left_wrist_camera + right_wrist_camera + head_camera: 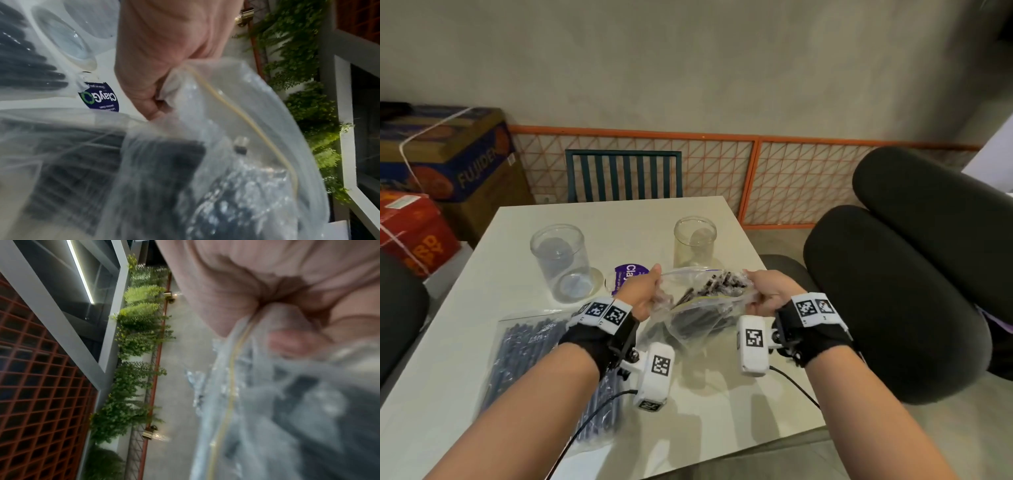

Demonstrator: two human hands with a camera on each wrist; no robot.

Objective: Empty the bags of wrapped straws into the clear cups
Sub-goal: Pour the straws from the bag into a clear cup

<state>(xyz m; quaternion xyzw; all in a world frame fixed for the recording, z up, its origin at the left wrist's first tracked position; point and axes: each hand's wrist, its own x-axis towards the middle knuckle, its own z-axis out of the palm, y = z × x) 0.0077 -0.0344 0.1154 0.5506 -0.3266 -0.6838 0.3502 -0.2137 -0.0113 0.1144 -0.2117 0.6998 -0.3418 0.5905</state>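
the person holds a clear zip bag (698, 308) of dark wrapped straws (717, 286) above the white counter (524, 219), its mouth pulled wide. the left hand (645, 293) grips the bag's left edge, its fingers (152, 104) curled round bunched plastic, and the right hand (768, 294) grips the right edge, its fingers (292, 344) pinching the plastic by the yellow zip line. relative to the held bag, the large clear cup (561, 262) stands upright on the counter beyond and to the left, and the smaller clear cup (695, 240) stands just beyond it, slightly to the right. a round purple-labelled lid (625, 279) lies flat between the large cup and the bag, partly behind the left hand. a second bag of straws (530, 346) lies flat on the counter to the near left of the held bag, under the left forearm. both cups hold no straws.
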